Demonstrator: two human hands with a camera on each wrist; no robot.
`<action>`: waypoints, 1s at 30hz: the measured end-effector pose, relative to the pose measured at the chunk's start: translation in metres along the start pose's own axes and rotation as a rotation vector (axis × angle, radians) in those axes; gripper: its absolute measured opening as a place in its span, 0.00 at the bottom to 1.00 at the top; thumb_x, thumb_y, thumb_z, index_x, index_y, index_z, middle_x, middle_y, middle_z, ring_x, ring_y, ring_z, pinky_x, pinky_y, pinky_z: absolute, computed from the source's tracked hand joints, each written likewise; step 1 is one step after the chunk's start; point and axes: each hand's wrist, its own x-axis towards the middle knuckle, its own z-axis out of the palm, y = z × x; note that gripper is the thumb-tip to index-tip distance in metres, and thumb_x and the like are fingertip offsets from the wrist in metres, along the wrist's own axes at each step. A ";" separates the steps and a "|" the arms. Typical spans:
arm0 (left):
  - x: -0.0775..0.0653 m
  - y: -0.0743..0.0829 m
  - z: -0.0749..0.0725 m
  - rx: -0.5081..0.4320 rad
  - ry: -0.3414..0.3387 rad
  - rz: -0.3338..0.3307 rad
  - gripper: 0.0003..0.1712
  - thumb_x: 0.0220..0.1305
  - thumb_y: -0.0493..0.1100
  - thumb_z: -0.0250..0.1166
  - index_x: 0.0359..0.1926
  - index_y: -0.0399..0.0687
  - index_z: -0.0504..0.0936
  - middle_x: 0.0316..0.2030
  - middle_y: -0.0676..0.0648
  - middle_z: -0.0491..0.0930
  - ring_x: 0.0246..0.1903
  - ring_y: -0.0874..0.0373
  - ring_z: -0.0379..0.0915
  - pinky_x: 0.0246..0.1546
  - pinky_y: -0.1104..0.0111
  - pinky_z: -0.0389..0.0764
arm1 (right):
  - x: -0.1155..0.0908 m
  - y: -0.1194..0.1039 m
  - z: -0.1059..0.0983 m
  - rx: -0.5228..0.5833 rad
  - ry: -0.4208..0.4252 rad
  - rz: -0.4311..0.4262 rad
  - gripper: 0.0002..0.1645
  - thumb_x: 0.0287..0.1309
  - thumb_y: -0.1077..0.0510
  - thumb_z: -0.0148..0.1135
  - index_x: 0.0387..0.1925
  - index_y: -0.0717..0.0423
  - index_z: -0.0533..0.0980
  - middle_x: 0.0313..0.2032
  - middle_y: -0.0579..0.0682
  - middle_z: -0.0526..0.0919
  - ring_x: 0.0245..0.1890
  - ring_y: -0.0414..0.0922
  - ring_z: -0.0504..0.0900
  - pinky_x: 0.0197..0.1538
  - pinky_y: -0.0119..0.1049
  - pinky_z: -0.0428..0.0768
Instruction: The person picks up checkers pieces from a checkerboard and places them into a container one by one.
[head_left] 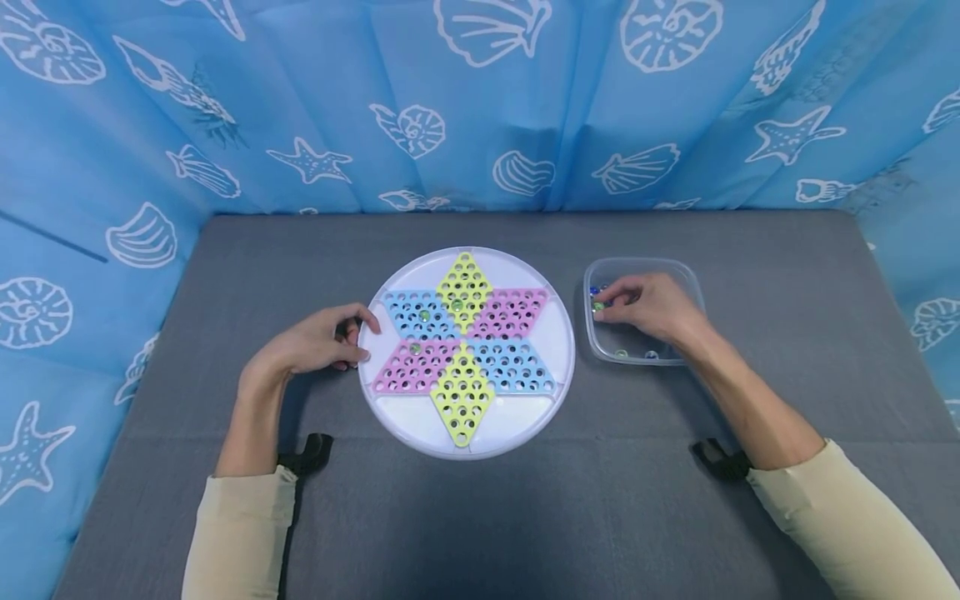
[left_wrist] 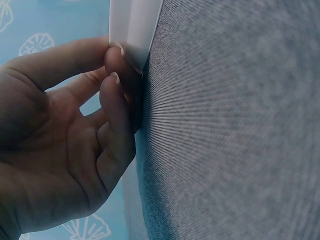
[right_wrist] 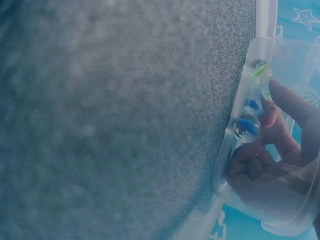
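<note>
A round white Chinese checkers board [head_left: 386,408] carries a star of yellow, pink and blue points. Green marbles [head_left: 425,316] sit in a few of its holes on the left and upper side. My left hand [head_left: 311,340] holds the board's left rim, thumb and curled fingertips against the edge in the left wrist view. Over at the clear plastic container [head_left: 701,292], my right hand [head_left: 652,308] reaches inside and pinches a green marble [head_left: 597,307] near the left wall. Seen through that wall, a blue marble [right_wrist: 247,127] lies below the fingers.
More marbles lie in the container, a green one [head_left: 621,353] and another [head_left: 651,355] by its front wall. Grey cloth [head_left: 525,517] covers the table. A blue curtain [head_left: 480,100] with shell prints hangs behind and at both sides.
</note>
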 end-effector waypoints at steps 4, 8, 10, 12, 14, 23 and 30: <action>0.000 0.001 0.001 0.000 0.006 -0.005 0.20 0.62 0.35 0.67 0.54 0.40 0.72 0.33 0.43 0.66 0.28 0.53 0.65 0.29 0.63 0.75 | 0.002 0.000 0.002 -0.036 -0.021 0.038 0.22 0.53 0.51 0.74 0.48 0.55 0.83 0.30 0.50 0.78 0.29 0.48 0.72 0.33 0.39 0.68; 0.001 0.001 0.001 0.010 0.014 -0.017 0.21 0.62 0.34 0.67 0.54 0.41 0.72 0.33 0.43 0.66 0.28 0.53 0.66 0.29 0.64 0.74 | 0.003 -0.001 0.004 -0.055 -0.044 0.063 0.21 0.53 0.52 0.73 0.48 0.54 0.83 0.31 0.50 0.79 0.30 0.48 0.73 0.34 0.39 0.69; 0.001 0.001 0.002 0.013 0.017 -0.021 0.20 0.62 0.34 0.67 0.54 0.40 0.72 0.33 0.43 0.66 0.28 0.53 0.66 0.29 0.64 0.74 | 0.002 -0.002 0.005 -0.056 -0.044 0.070 0.20 0.53 0.53 0.73 0.48 0.54 0.83 0.31 0.50 0.79 0.30 0.48 0.74 0.33 0.39 0.69; 0.001 0.001 0.002 0.015 0.020 -0.023 0.21 0.62 0.34 0.67 0.54 0.40 0.72 0.33 0.43 0.66 0.28 0.53 0.66 0.29 0.64 0.74 | 0.002 -0.002 0.005 -0.063 -0.042 0.075 0.20 0.53 0.54 0.73 0.48 0.54 0.83 0.31 0.50 0.78 0.29 0.47 0.73 0.33 0.39 0.69; 0.001 0.001 0.002 0.016 0.024 -0.023 0.21 0.62 0.34 0.67 0.54 0.40 0.72 0.33 0.43 0.66 0.28 0.53 0.66 0.29 0.64 0.74 | 0.002 -0.003 0.006 -0.067 -0.041 0.079 0.20 0.53 0.54 0.73 0.48 0.54 0.83 0.30 0.50 0.78 0.29 0.47 0.73 0.33 0.38 0.69; 0.000 0.000 0.003 0.003 0.025 -0.022 0.20 0.62 0.34 0.67 0.54 0.41 0.72 0.34 0.43 0.65 0.29 0.53 0.65 0.29 0.64 0.74 | 0.002 -0.003 0.004 -0.051 -0.047 0.044 0.20 0.53 0.55 0.74 0.48 0.55 0.84 0.29 0.49 0.80 0.29 0.46 0.73 0.31 0.38 0.69; 0.000 0.000 0.003 -0.010 0.025 -0.020 0.20 0.62 0.33 0.67 0.53 0.40 0.72 0.33 0.42 0.65 0.28 0.52 0.65 0.29 0.63 0.75 | 0.000 -0.004 0.001 -0.031 -0.046 0.041 0.21 0.54 0.53 0.73 0.49 0.55 0.83 0.30 0.49 0.79 0.29 0.47 0.72 0.32 0.38 0.68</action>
